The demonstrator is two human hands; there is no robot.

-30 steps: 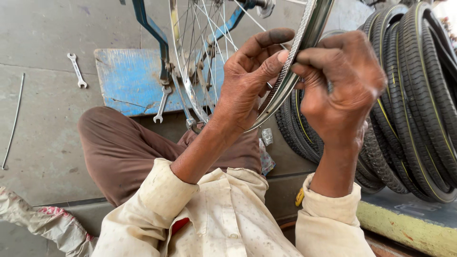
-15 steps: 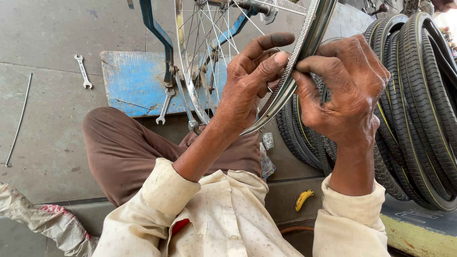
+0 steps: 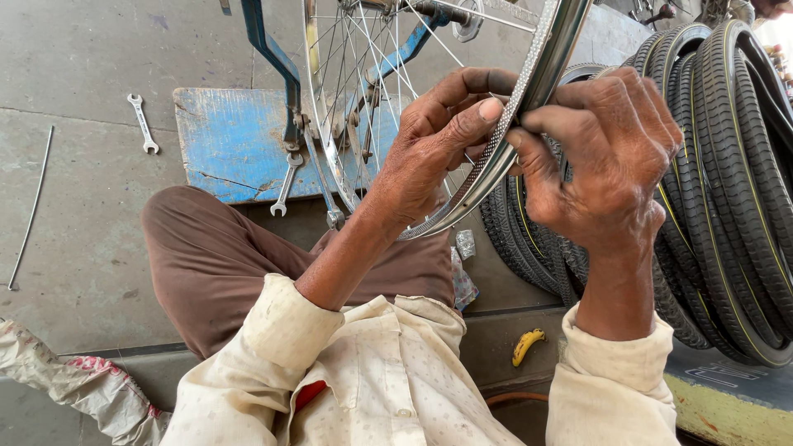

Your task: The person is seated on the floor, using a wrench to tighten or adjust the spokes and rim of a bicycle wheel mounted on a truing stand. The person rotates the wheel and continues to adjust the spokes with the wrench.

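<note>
Landmark: the chrome wheel rim [image 3: 529, 107], which runs diagonally through the middle of your view; every place below is given from it.
Left hand [image 3: 438, 140]: on the spoke side of the rim, your thumb is pressed against its dimpled inner face and your fingers are curled over its edge, so it appears pinched firm.
Right hand [image 3: 611, 157]: on the far side of the rim, fingers are bent around it opposite your left thumb; whether they also hold something small, I cannot tell.
Spokes [image 3: 372, 91]: left of the rim, fanning towards the hub above.
Blue stand [image 3: 235, 144]: left of the rim, below the spokes, apparently carrying the wheel so both hands stay free.
Spanners: one [image 3: 285, 186] lies on the stand, another [image 3: 142, 122] farther left on the floor.
Stacked tyres [image 3: 727, 182]: right of the rim, behind your right hand.
</note>
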